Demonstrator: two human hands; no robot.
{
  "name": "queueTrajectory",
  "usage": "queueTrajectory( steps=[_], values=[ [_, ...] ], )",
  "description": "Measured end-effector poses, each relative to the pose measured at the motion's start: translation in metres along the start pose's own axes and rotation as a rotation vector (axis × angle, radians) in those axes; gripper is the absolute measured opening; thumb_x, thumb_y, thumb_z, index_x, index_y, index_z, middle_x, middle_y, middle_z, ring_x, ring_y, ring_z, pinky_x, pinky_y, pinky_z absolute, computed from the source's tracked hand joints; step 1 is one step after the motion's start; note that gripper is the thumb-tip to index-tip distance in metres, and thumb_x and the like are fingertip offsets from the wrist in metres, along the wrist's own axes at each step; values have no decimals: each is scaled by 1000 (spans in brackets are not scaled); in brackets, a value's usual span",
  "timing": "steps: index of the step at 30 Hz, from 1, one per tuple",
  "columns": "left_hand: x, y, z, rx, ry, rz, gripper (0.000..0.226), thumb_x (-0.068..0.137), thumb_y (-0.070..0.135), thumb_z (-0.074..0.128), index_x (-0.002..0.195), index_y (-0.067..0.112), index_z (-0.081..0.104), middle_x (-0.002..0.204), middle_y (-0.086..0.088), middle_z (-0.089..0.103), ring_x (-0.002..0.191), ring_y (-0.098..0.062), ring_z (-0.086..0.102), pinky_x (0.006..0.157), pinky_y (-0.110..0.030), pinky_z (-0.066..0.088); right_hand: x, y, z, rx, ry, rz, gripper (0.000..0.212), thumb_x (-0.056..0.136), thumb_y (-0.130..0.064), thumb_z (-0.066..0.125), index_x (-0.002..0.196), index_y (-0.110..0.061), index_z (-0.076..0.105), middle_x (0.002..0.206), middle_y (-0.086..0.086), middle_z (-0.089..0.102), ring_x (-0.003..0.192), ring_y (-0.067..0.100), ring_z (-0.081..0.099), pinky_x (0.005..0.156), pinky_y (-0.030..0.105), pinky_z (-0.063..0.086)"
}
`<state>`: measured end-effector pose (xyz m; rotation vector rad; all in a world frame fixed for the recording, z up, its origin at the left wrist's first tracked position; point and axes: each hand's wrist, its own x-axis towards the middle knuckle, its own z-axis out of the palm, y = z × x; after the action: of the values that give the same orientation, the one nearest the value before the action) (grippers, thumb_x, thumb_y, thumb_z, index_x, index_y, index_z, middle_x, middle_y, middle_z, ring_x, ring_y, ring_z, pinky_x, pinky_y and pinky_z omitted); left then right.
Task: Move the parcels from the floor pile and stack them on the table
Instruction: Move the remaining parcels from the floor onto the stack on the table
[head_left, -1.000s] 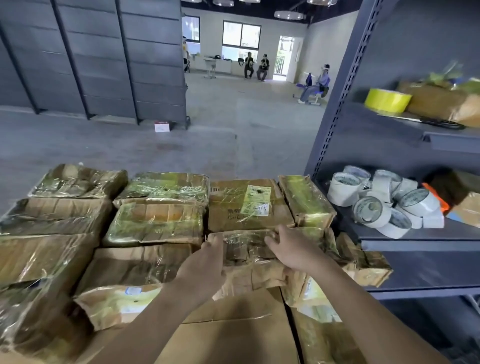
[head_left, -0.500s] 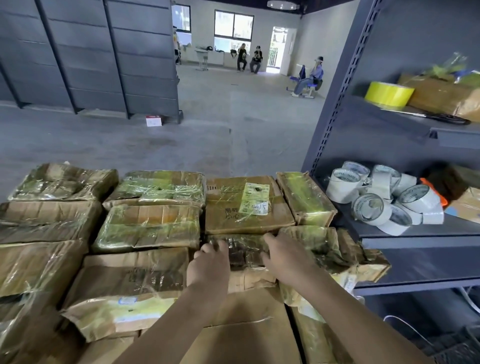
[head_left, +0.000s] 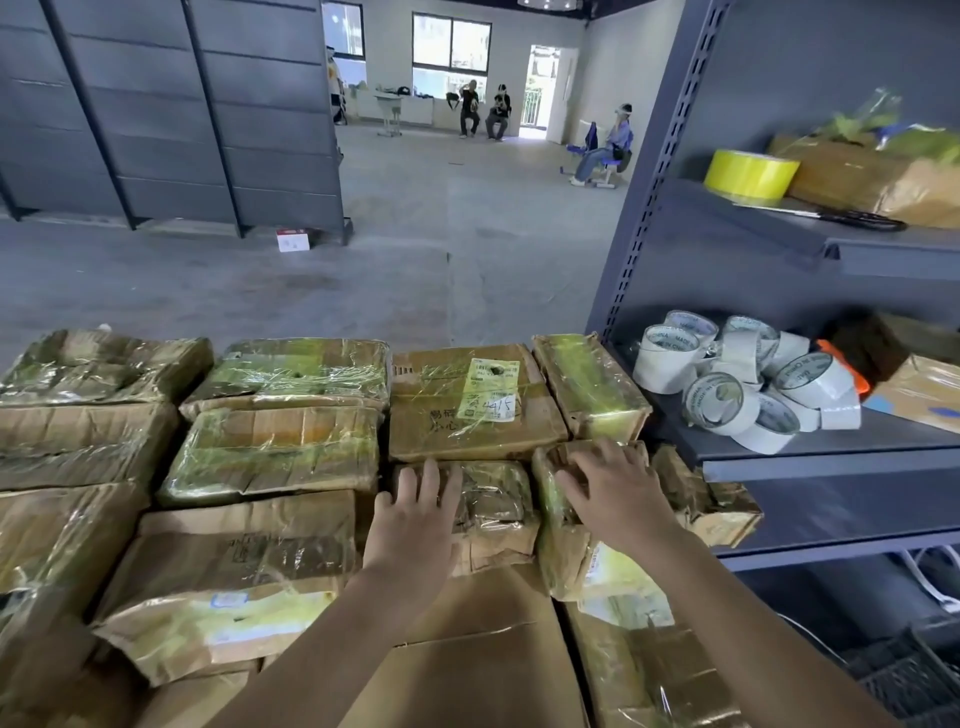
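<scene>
Your two hands lie on top of a tightly packed spread of brown, plastic-wrapped parcels. Your left hand (head_left: 415, 525) rests flat, fingers straight, on the near left part of a small dark parcel (head_left: 493, 499). Your right hand (head_left: 615, 493) lies with its fingers spread on the neighbouring parcel (head_left: 566, 566), just to the right. Neither hand grips anything; both are open palms on the wrapping. The small dark parcel sits between that neighbour and a larger labelled box (head_left: 457, 415) behind it, touching both. The surface under the parcels is hidden, so I cannot tell where the table edge runs.

The risks here are judgements. The wrapping looks slick and loose, so a flat palm may slide across it instead of seating the parcel. The small parcel appears to sit on uneven parcels below, so pressing on one side could tip it. Pushing your right-hand parcel further right could nudge the crumpled parcel (head_left: 719, 506) at the end of the row, close beside the grey shelf unit (head_left: 831, 454), off the stack. A wide sweep of your right arm could knock the tape rolls (head_left: 727, 400) on that shelf.
</scene>
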<state>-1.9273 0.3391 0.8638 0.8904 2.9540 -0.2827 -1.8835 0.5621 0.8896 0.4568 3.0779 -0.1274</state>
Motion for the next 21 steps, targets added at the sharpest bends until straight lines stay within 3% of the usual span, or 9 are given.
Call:
queueTrajectory(
  steps=[4, 7, 11, 16, 21],
  values=[
    [2, 9, 4, -17, 39, -29, 73, 101, 46, 30, 150, 13, -13, 157, -15, 2, 140, -38, 15, 107, -44, 31, -4, -4, 7, -2, 44, -30, 58, 96, -58, 19, 133, -28, 51, 152, 3, 30, 139, 30, 28, 112, 50, 27],
    [3, 13, 5, -29, 33, -49, 76, 100, 43, 32, 150, 12, -16, 157, -16, 1, 141, -38, 13, 109, -46, 28, -3, -3, 11, 40, 65, -13, 46, 99, -50, 28, 134, -28, 50, 152, 2, 32, 138, 28, 29, 112, 50, 26],
    [-7, 17, -2, -11, 42, -37, 81, 97, 41, 39, 149, 13, -16, 157, -15, -3, 143, -37, 4, 113, -54, 19, -3, -4, 10, 62, 153, 6, 39, 98, -43, 39, 128, -23, 53, 135, 2, 48, 127, 27, 43, 109, 51, 30],
    [-25, 30, -9, -49, 119, -21, 72, 97, 35, 38, 150, 15, -6, 156, -15, -1, 145, -37, -2, 116, -53, 13, -6, -22, 7, 84, 269, -164, 31, 96, -32, 48, 122, -18, 60, 125, 4, 55, 116, 27, 53, 99, 46, 43],
    [-48, 25, -13, -63, 161, -165, 62, 96, 28, 36, 149, 19, 5, 155, -12, 8, 144, -34, 6, 115, -49, 17, -7, -57, 8, 192, 294, -376, 30, 96, -28, 51, 121, -17, 60, 122, 3, 57, 109, 26, 57, 87, 41, 50]
  ],
)
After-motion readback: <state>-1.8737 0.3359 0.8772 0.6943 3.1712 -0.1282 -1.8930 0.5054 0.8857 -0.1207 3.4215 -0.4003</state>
